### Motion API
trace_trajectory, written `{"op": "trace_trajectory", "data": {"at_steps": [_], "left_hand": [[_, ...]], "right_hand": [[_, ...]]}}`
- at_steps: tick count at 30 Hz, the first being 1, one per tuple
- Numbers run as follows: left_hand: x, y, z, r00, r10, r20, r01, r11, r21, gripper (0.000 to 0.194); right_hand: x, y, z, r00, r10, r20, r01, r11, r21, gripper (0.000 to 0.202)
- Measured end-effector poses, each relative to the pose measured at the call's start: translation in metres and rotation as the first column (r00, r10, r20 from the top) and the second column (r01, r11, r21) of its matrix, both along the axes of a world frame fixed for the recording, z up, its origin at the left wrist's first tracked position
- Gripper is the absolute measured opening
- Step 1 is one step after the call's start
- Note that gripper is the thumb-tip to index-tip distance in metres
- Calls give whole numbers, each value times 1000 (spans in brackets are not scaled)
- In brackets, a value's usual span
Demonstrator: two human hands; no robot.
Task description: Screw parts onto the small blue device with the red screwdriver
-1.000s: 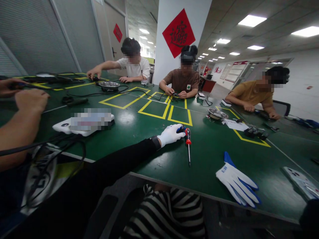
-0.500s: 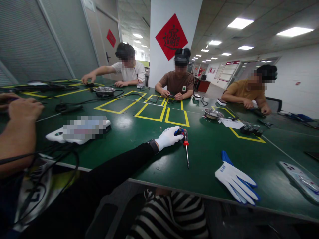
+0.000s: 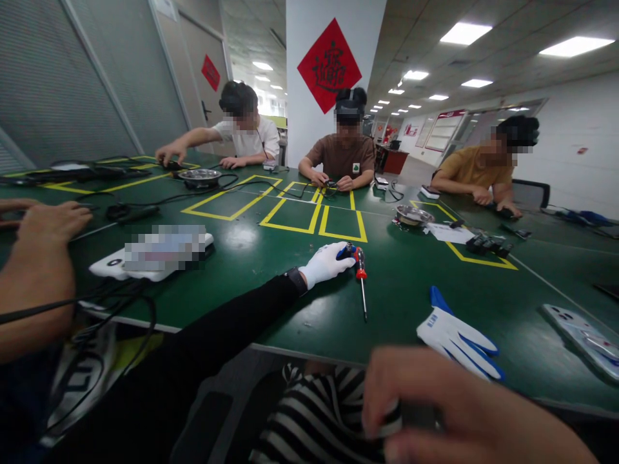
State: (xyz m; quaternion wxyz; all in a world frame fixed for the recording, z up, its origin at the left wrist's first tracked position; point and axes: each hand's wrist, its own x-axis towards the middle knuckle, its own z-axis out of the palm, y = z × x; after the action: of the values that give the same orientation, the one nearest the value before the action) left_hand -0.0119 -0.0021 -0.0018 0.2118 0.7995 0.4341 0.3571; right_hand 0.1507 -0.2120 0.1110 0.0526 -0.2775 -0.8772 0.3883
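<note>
My left hand (image 3: 329, 265), in a white glove with a blue palm, rests on the green table (image 3: 285, 303) with its fingers closed around a small dark metallic thing I cannot make out. Right beside its fingertips lies a screwdriver (image 3: 362, 274) with a red and clear handle, its shaft toward me. Bare and blurred, my right hand (image 3: 430, 399) is at the bottom right, in front of the table edge. Its fingers are curled, and a dark object partly shows beneath them. An unworn white and blue glove (image 3: 454, 338) lies on the table beyond my right hand.
A phone (image 3: 580, 338) lies at the right. White device (image 3: 109, 263) with cables stands at the left, near another person's hands (image 3: 53, 225). Metal bowls (image 3: 200, 178), yellow tape rectangles, papers (image 3: 447, 234) and black parts lie farther off. Three people sit across the table.
My right hand has come into view at the bottom right. My left hand stays by the screwdriver. The neighbouring person's hands at the left have shifted slightly right.
</note>
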Motion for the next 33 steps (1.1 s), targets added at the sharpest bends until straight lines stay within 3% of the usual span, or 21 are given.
{"op": "trace_trajectory", "data": {"at_steps": [1, 2, 5, 6, 8, 11, 13, 15, 17, 21, 25, 28, 30, 31, 33], "left_hand": [[0, 1, -1, 1000, -8, 3, 8, 1000, 8, 38], [1, 2, -2, 1000, -15, 7, 15, 1000, 5, 38], [2, 4, -4, 998, -56, 6, 56, 996, -68, 39], [2, 5, -4, 998, -69, 2, 69, 994, -86, 39], [3, 7, -5, 998, -63, -6, 62, 996, -61, 39], [3, 9, -5, 1000, -25, -13, 26, 1000, 14, 43], [3, 10, -5, 999, -32, -11, 32, 999, 2, 43], [3, 8, -5, 999, -54, 5, 54, 997, -50, 42], [4, 6, -4, 996, -80, 32, 83, 991, -101, 42], [4, 4, -1, 992, -109, 64, 117, 982, -151, 42], [3, 6, -1, 991, -123, 48, 129, 977, -169, 41], [3, 7, -2, 989, -138, 58, 146, 974, -172, 44], [2, 6, -3, 990, -129, 60, 138, 974, -179, 44], [2, 6, -4, 991, -120, 58, 129, 973, -189, 44], [2, 6, -5, 993, -101, 55, 111, 969, -219, 44]], "right_hand": [[4, 24, -3, 979, -204, -3, 203, 972, 121, 36], [8, 51, -9, 928, -373, -9, 362, 894, 263, 36], [18, 132, -32, 721, -688, 78, 561, 648, 515, 39], [18, 154, -39, 659, -738, 146, 583, 623, 521, 42], [17, 183, -53, 576, -761, 299, 585, 639, 499, 49], [11, 197, -71, 557, -764, 327, 593, 641, 487, 54], [12, 197, -82, 542, -794, 276, 628, 601, 495, 51], [18, 198, -92, 499, -852, 156, 733, 512, 449, 40], [26, 201, -99, 472, -881, -44, 867, 454, 208, 31], [40, 210, -103, 457, -860, -227, 876, 479, -51, 37], [44, 211, -97, 364, -837, -408, 828, 492, -269, 38], [43, 208, -91, 209, -793, -572, 588, 569, -575, 30], [39, 206, -90, 93, -771, -630, 401, 608, -685, 25], [35, 204, -90, 49, -755, -654, 379, 620, -687, 24], [27, 200, -91, -38, -680, -732, 447, 643, -621, 25]]}}
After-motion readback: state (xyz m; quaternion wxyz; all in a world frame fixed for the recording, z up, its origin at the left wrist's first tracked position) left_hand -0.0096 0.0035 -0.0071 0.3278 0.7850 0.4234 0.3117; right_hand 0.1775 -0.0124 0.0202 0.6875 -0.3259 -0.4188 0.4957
